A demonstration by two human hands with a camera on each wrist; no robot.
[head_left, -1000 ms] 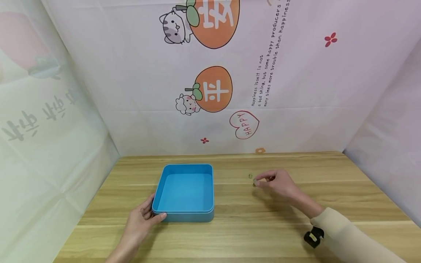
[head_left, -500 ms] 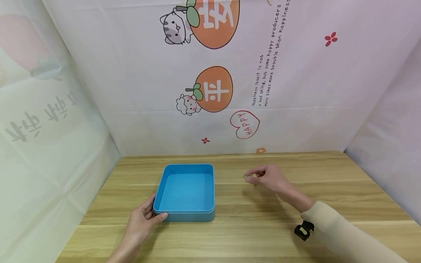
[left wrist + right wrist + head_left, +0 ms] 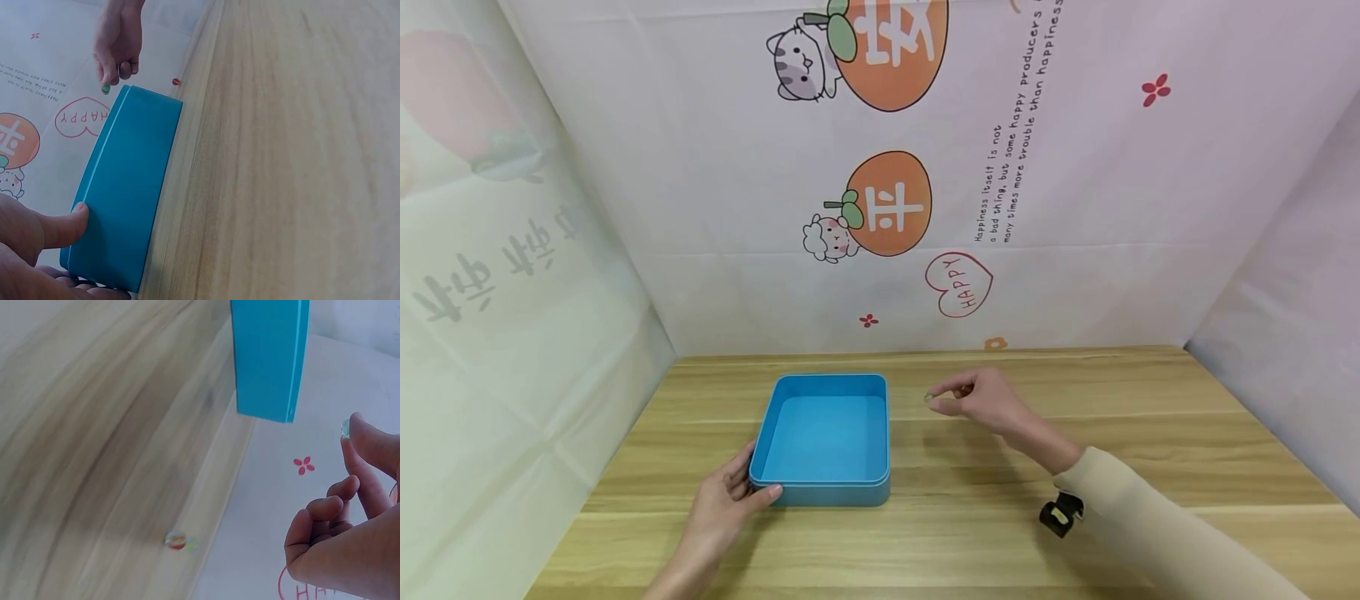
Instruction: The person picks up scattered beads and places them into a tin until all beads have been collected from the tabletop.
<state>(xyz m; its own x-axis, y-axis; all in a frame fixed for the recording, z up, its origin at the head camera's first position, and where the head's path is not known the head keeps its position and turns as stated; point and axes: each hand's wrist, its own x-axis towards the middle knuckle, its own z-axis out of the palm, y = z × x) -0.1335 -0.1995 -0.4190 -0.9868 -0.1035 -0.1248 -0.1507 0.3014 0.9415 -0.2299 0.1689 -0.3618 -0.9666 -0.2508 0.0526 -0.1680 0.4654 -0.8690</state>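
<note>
A blue rectangular box [image 3: 823, 437], open at the top, stands on the wooden table. My left hand [image 3: 718, 504] grips its near-left corner, with the thumb on the near wall and the fingers round the left side. Right of the box, my right hand [image 3: 988, 404] is raised above the table. Its thumb and index finger pinch a small pale green glass marble [image 3: 345, 429]; the other fingers curl in. In the right wrist view, a clear marble with orange-red colour [image 3: 175, 540] lies on the table, a yellow-green spot beside it. The head view hides that marble behind my right hand.
The wooden tabletop [image 3: 1150, 433] reaches back to a white printed cloth [image 3: 1075, 292] that hangs upright. More cloth stands at the left and right sides. A black strapped device [image 3: 1057, 515] hangs at my right cuff.
My right hand has picked up the green marble from the table and moved left with it towards the box. My left hand and the box have stayed in place.
</note>
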